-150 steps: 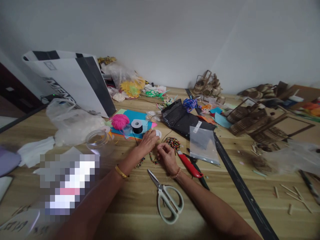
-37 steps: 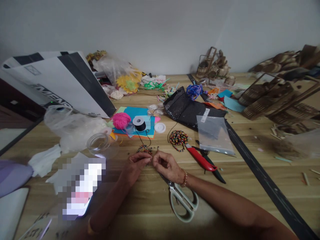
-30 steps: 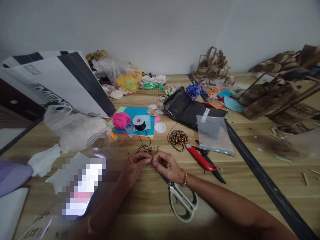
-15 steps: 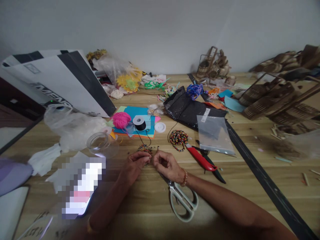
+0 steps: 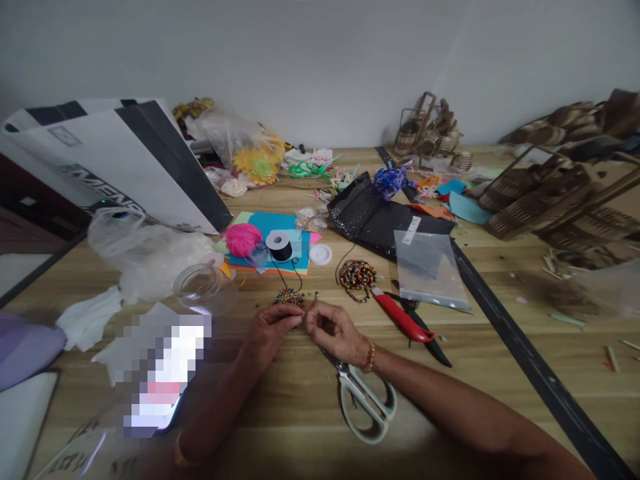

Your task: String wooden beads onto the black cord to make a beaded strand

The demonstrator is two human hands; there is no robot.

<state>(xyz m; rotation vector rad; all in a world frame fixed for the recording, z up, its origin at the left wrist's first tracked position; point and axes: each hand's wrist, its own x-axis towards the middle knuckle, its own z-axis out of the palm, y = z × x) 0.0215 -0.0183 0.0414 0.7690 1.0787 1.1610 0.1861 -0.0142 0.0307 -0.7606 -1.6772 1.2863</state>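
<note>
My left hand (image 5: pixel 277 327) is closed in a pinch beside a small pile of multicoloured beads (image 5: pixel 289 297). Its fingertips nearly meet those of my right hand (image 5: pixel 336 328), which is also pinched; whatever lies between either set of fingers is too small to make out. Black cord runs from a spool (image 5: pixel 279 246) down to the bead pile. A coiled string of beads (image 5: pixel 357 277) rests beyond my right hand. Under my right wrist lie scissors (image 5: pixel 367 407) with pale handles, their blades partly hidden by the hand.
A red-handled cutter (image 5: pixel 404 319) and a clear plastic pouch (image 5: pixel 431 270) lie to the right. On the left are a clear jar (image 5: pixel 197 288), a lit phone (image 5: pixel 173 373) and a large paper bag (image 5: pixel 130 167). Pink yarn (image 5: pixel 243 239) sits near the spool; small woven baskets (image 5: pixel 520 190) stand far right.
My right fingers have shifted very slightly toward the left hand. Both hands stay pinched in nearly the same place, and the objects around them have not moved.
</note>
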